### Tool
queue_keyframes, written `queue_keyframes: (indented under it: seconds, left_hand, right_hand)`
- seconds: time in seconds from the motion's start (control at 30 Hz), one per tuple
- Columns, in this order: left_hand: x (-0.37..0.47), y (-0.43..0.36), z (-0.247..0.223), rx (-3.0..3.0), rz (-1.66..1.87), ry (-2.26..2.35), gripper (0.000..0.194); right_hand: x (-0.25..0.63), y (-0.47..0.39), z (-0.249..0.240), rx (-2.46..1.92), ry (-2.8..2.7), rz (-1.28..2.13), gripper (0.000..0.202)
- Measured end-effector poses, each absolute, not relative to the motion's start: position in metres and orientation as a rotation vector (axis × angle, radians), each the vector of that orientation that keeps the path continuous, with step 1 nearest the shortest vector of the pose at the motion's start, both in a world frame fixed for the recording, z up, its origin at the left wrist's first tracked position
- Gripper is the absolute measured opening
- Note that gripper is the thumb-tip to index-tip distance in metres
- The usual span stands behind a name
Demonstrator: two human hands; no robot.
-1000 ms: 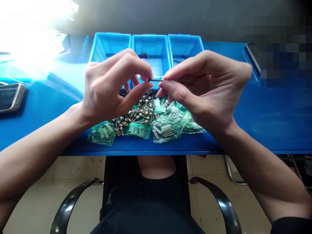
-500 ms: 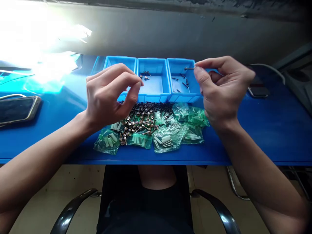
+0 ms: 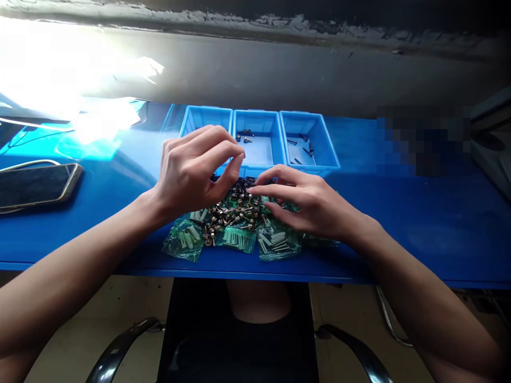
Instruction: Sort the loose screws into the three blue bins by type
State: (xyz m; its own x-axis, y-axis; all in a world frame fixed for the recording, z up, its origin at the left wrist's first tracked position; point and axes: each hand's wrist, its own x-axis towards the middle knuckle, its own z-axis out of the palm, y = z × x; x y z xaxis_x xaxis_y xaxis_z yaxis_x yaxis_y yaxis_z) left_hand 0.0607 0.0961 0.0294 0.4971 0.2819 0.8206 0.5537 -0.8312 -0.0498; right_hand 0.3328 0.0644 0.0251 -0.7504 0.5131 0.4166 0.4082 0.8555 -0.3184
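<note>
My left hand (image 3: 199,170) hovers in front of the left and middle blue bins, thumb and index finger pinched together. Whatever sits between those fingertips, if anything, is hidden. My right hand (image 3: 307,199) reaches over the pile from the right, its fingers apart and nothing seen in them. Beneath its fingertips lie brass-coloured screws with washer heads (image 3: 235,215) and black screws (image 3: 239,186), mixed together. Green plastic bags (image 3: 235,239) with white wall plugs and screws lie along the pile's front; my right hand covers some of them.
Three blue bins stand in a row: the left bin (image 3: 207,110) is partly covered, the middle bin (image 3: 259,154) holds a few brass-coloured screws, the right bin (image 3: 329,149) several dark screws. A phone (image 3: 38,186) with a cable lies at left on the blue table (image 3: 399,223).
My right hand has come down and left from the right bin to the pile, and the screw it held is gone from its fingers. My left hand keeps its pinch.
</note>
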Motion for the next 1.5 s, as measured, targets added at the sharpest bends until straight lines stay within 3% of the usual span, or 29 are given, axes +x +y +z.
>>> queue_keyframes:
  seconds: [0.23,0.63,0.83,1.5]
  left_hand:
    - [0.062,0.091,0.031,-2.446,-1.207,-0.749,0.011]
    - [0.061,0.095,0.032,-2.403,-1.181,-0.632,0.003]
    - [0.060,0.101,0.030,-2.373,-1.209,-0.569,0.003]
    - [0.060,0.101,0.030,-2.382,-1.234,-0.565,0.003]
  right_hand:
    - [0.328,0.064,0.025,-0.645,-2.504,0.173,0.015]
    - [0.327,0.061,0.027,-0.719,-2.526,0.127,0.021]
    - [0.326,0.060,0.025,-0.716,-2.547,0.147,0.037]
    - [0.326,0.062,0.023,-0.745,-2.552,0.169,0.027]
